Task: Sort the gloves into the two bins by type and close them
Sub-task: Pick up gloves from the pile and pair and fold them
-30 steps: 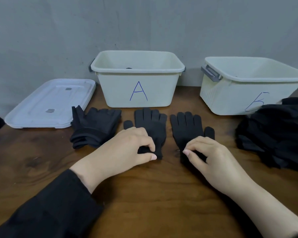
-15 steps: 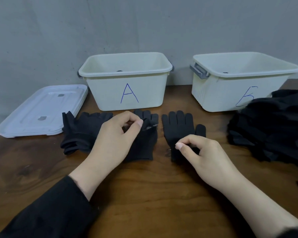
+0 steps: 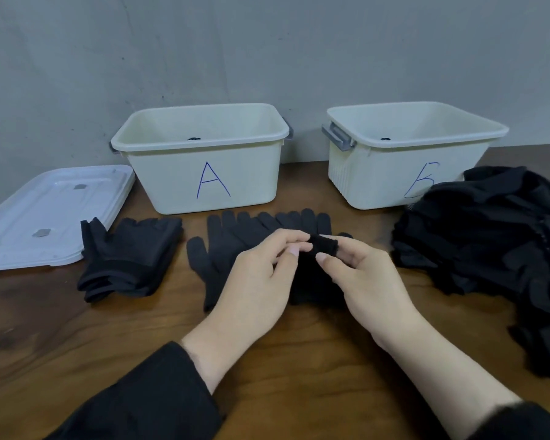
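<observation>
Hands meet mid-table: left hand (image 3: 261, 281) and right hand (image 3: 359, 277) both pinch a glove (image 3: 323, 243) cuff, likely pairing it with its mate. Bins A (image 3: 204, 173) and B (image 3: 394, 179) stand lidless along the far edge, ready for sorting.

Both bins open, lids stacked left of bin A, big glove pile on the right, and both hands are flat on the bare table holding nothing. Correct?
Not quite: the hands are not flat or free. In the head view the left hand and the right hand both pinch the folded cuff of a black glove between them, over the gloves laid out in front of bin A. The rest stands.
</observation>
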Demonstrator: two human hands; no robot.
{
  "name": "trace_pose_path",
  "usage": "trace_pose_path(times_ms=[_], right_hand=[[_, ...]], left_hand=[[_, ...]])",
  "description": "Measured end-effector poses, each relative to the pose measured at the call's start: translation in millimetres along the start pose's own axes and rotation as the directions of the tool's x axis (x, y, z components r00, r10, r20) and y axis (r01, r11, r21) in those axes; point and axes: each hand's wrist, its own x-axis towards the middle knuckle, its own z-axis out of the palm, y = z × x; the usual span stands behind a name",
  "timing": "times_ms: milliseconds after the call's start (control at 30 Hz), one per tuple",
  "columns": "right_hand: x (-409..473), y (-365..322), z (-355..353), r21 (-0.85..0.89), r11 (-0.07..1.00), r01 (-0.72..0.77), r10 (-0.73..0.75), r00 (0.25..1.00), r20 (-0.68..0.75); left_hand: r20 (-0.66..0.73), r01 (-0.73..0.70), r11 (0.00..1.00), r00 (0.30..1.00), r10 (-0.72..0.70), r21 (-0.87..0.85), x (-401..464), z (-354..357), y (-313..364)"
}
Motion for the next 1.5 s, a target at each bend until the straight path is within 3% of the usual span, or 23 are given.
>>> trace_pose_path(times_ms=[200,300,533,800,900,1067,1167,1333,1400,1500], right_hand=[[12.7,-9.7,-9.0,0.117,0.992,-0.056,0.081,0.973,-0.218],[26.1,-36.0,-22.2,0.086,0.996,0.009,0.014,0.966,-0.259],[70.7,-112.1,-49.9,-0.355,0.914,0.198,-0.235,0.970,-0.064],[101.6,-165.2,-52.9,-0.715,0.681,0.157,-0.087,0.987,0.135],[110.6,-167.3,-49.5,-0.810,0.555,0.190,-0.119,0.982,0.149],[121.8,-152.4,-49.2,-0.777,0.560,0.289,-0.388,0.920,0.063],[101.8,-128.0,-44.5,-0.789,0.459,0.408,-0.496,0.855,0.154],[23.3,-27.6,-23.3,-0.749,0.362,0.555,-0.418,0.815,0.402],[0.2,10.0,-16.0,-0.721,0.387,0.574,-0.340,0.816,0.467],[-12.0,29.2,-17.7,-0.683,0.518,0.515,-0.322,0.857,0.402]], left_hand=[[-0.221,0.009,0.988,0.975,0.026,0.154,10.6,-22.9,-16.0],[-0.202,0.085,0.950,0.979,-0.024,0.300,18.9,-33.0,-28.5],[-0.087,0.166,0.939,0.985,-0.146,0.301,23.3,-31.3,-41.1],[-0.069,0.140,0.938,0.990,-0.125,0.317,21.7,-33.1,-41.4],[-0.072,0.142,0.933,0.989,-0.126,0.331,22.0,-33.4,-42.1],[-0.071,0.140,0.931,0.990,-0.123,0.336,21.6,-33.5,-42.7],[-0.076,0.133,0.933,0.991,-0.114,0.335,21.8,-33.5,-43.2],[-0.073,0.068,0.926,0.996,-0.044,0.371,21.6,-31.7,-41.6],[-0.053,0.019,0.913,0.999,0.003,0.407,20.8,-29.8,-40.2],[0.028,-0.049,0.872,0.999,0.041,0.487,20.6,-25.0,-36.9]])
